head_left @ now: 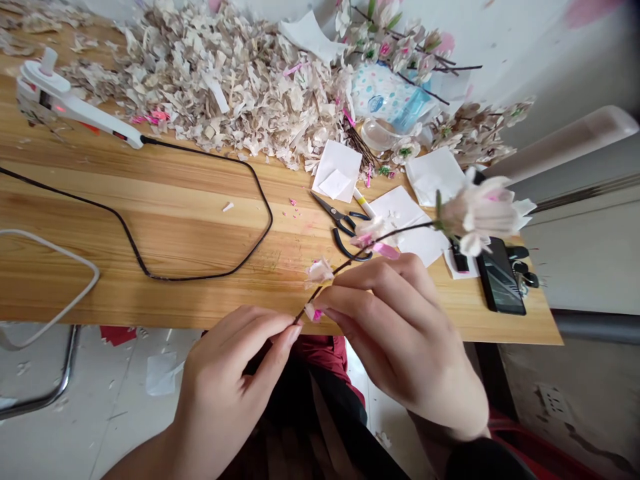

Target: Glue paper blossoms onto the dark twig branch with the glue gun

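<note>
**A:** Surface and room first?

**B:** Light wooden bench, streaky yellow grain, pink flecks near the middle. Pale floor below, dotted with paper scraps. White wall beyond the far edge.

**A:** Hands?

**B:** Both out over the near edge of the bench. Left hand in a narrow pinch on the low end of a thin dark flower stem. Right hand curled just above, also narrow, fingers wrapped around the same stem.

**A:** And the flower?

**B:** Stem angled up and right, above the bench. Big pale pink paper blossom at the tip, high over a black smartphone and keys, right by the bench's right edge.

**A:** Rest of the bench?

**B:** Black-handled scissors just past the right hand, among flat white paper squares. Huge heap of crinkly beige paper petals along the back. White glue gun far left, smooth black cord looping across the wood grain.
</note>
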